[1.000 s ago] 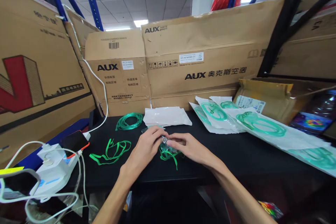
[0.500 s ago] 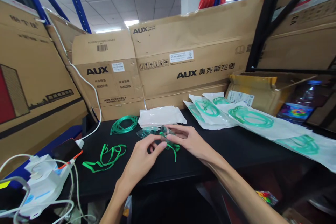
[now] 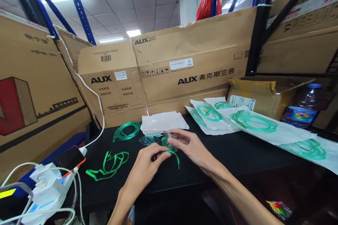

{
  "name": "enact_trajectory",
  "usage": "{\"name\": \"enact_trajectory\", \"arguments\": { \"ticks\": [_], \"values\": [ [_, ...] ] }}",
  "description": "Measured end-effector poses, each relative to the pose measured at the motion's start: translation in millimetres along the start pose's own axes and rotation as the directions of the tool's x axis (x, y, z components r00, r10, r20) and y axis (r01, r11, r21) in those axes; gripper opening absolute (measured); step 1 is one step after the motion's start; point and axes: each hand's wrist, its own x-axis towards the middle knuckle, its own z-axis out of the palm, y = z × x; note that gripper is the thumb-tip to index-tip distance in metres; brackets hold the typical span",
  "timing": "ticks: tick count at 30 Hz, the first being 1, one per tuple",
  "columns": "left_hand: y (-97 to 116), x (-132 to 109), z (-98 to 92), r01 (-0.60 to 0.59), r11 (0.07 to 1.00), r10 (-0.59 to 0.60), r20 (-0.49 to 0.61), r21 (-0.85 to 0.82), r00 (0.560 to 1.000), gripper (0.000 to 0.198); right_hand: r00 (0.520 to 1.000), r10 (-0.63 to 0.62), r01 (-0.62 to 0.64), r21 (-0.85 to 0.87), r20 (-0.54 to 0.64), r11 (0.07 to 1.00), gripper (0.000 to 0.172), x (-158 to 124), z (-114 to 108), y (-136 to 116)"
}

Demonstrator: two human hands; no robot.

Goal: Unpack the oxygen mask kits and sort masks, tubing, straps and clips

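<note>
A clear plastic mask [image 3: 153, 138] with a green elastic strap [image 3: 173, 154] lies on the black table [image 3: 237, 154] in front of me. My left hand [image 3: 144, 167] pinches the green strap near its end. My right hand [image 3: 188, 144] is closed on the mask's right side, fingers curled over it. Just behind the mask lies a flat white plastic bag [image 3: 163, 122]. A loose green strap [image 3: 108, 163] lies to the left, and a coil of green tubing [image 3: 126, 130] sits behind it.
Several sealed bags with green tubing [image 3: 250, 123] fan out at the right. AUX cardboard boxes [image 3: 185, 66] wall off the back. An open carton [image 3: 264, 95] and a bottle [image 3: 303, 110] stand far right. A phone [image 3: 70, 156], power strip [image 3: 50, 186] and white cables lie at the left.
My hands have separated a little: the left hand has drawn back toward me with the green strap, while the right hand stays on the mask. The camera has tilted up slightly.
</note>
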Motion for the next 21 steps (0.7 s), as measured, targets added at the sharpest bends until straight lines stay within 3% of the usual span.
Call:
{"name": "enact_trajectory", "arguments": {
  "ticks": [4, 13, 21],
  "values": [
    [2, -1, 0.0, -0.011, 1.0, 0.012, -0.038, 0.028, 0.999, 0.024, 0.998, 0.03, -0.03, -0.003, -0.049, 1.0, 0.049, 0, 2, 6],
    [7, 0, -0.6, 0.02, 0.998, -0.018, -0.048, 0.059, 0.999, 0.026, 0.998, 0.038, -0.035, -0.073, 0.047, 0.997, 0.054, -1, 2, 2],
    [-1, -2, -11.4, 0.064, 0.995, -0.058, -0.079, 0.08, 0.995, 0.029, 0.993, 0.041, -0.052, -0.103, -0.113, 0.993, 0.059, 4, -30, -7]
  ]
}}
